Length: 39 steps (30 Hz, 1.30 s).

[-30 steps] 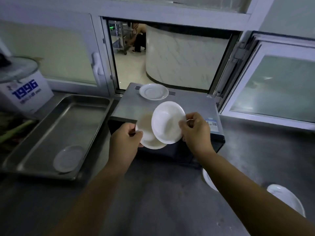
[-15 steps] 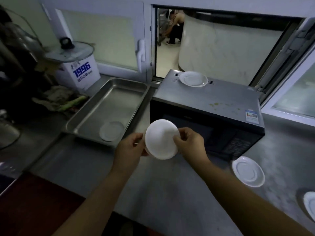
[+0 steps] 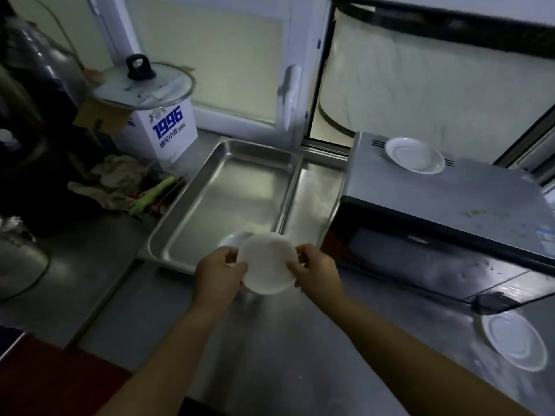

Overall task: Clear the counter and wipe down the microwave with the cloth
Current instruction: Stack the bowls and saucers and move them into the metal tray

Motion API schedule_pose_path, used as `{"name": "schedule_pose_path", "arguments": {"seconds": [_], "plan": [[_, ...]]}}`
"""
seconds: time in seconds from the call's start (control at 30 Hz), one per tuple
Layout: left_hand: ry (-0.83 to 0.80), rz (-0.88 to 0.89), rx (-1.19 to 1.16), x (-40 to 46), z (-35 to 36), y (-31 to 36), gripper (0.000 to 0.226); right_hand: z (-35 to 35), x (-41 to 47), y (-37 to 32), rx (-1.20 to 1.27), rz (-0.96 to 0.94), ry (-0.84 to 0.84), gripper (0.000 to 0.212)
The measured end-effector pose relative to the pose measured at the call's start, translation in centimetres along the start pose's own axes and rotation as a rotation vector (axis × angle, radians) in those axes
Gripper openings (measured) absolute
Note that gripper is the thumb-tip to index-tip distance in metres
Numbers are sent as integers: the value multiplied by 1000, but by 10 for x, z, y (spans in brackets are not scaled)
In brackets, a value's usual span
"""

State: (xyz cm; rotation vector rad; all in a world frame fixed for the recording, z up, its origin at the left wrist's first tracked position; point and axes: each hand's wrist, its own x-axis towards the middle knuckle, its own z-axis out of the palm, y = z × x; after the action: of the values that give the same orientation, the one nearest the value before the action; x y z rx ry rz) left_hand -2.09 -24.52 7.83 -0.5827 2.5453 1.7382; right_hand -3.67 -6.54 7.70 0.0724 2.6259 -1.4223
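I hold a white saucer (image 3: 267, 264) between both hands, my left hand (image 3: 220, 273) pinching its left rim and my right hand (image 3: 315, 273) its right rim, fingers (image 3: 295, 267) clamped on the edge. The saucer faces up toward me, tilted, and it hangs just over the near right corner of the steel tray (image 3: 186, 217). The tray runs away from me, long axis near to far, so the drop lies straight ahead and slightly down. Either hand is about as near. Right behind the saucer another plate (image 3: 235, 238) lies in that corner, mostly covered; I cannot tell whether a second dish is stacked under the one I grip.

On the desk (image 3: 270, 340) to my right sits one more saucer (image 3: 515, 342), under a dark cable. Further on, the microwave (image 3: 468, 211) carries a plate (image 3: 414, 156) near its back vents and some spots on its top. A crumpled rag, perhaps the cloth (image 3: 117, 184), lies left of the tray, dim.
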Motion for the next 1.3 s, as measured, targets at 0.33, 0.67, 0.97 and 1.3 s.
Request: {"name": "schedule_pose_path", "arguments": {"seconds": [0.33,0.67,0.97,1.3], "plan": [[-101,-66,282,139,-30,-63,9,67,56,-12,5,244,73,10],[-223,-98,324,156,-13,-79,9,60,44,4,-107,293,138,16],[-126,233,526,140,-4,-28,41,41,30,-5,-160,214,206,15],[-228,670,249,122,100,110,28,-77,33,-24,-307,-56,544,16]]}}
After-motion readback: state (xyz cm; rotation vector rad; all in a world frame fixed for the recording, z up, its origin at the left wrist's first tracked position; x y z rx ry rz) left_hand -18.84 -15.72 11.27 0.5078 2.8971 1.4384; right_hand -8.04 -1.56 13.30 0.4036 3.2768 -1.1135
